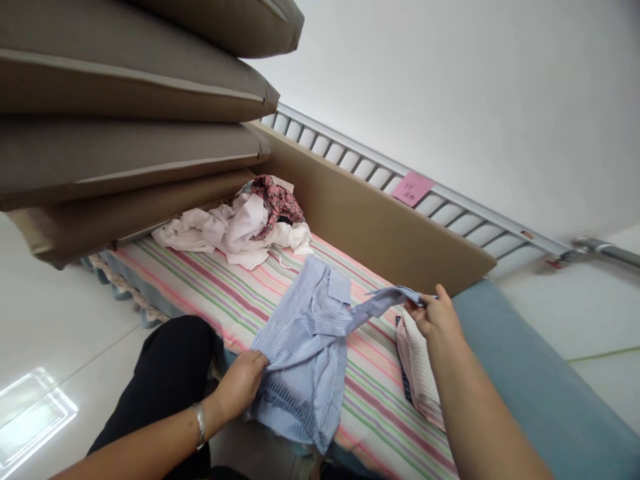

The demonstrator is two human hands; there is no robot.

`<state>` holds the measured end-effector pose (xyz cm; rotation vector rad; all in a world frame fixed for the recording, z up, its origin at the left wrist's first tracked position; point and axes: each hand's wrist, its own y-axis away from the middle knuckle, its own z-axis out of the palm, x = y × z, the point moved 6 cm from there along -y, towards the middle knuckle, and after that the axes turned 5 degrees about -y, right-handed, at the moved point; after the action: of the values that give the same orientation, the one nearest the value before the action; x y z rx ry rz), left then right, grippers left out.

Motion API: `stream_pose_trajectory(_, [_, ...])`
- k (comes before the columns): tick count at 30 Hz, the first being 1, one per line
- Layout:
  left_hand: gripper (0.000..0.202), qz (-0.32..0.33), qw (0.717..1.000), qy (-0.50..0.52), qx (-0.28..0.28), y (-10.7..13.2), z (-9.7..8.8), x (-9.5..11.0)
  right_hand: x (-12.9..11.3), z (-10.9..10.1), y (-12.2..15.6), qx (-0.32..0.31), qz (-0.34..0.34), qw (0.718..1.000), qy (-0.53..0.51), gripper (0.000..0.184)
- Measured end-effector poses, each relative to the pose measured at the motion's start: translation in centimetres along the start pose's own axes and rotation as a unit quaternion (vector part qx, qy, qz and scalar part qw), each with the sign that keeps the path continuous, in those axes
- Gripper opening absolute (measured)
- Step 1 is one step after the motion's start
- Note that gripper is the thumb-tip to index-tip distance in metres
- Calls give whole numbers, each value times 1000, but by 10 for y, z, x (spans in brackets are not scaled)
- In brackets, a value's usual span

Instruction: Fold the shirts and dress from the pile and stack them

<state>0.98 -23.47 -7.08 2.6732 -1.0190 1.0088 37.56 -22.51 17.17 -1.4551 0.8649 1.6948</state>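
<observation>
shirt [315, 393]: blue, finely striped, creased; left hand [242, 382] pinching it, right hand [439, 316] gripping sleeve [371, 309]

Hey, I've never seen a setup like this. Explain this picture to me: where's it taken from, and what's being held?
There's no machine here, just a person's two bare hands. The single picture comes from a camera worn on their head, looking forward and down. The left hand holds the near side of a blue striped shirt; the right hand holds up what looks like its sleeve. Beneath lies a striped cloth, also bearing a jumbled clothes heap and, near the right forearm, folded clothes.
</observation>
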Motion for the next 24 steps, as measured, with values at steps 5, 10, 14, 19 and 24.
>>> stream_pose_trajectory(5, [24, 7, 999, 30, 11, 0, 1, -3, -4, -4, -3, -24, -13, 999, 30, 50])
stream_pose_trajectory(10, [23, 14, 999, 51, 12, -1, 2, -6, -9, -10, -6, -65, -45, 993, 83, 48])
stream_pose_trajectory(14, [25, 15, 998, 57, 20, -1, 0, -6, -14, -17, -11, -65, -87, 971, 210, 44])
stream_pose_trajectory(19, [23, 14, 997, 67, 28, 0, 0, -8, -28, -21, -18, -45, -136, 890, 433, 10])
stream_pose_trajectory(24, [19, 25, 997, 70, 34, 1, -1, -10, -43, -20, -22, -51, -174, 809, 560, 22])
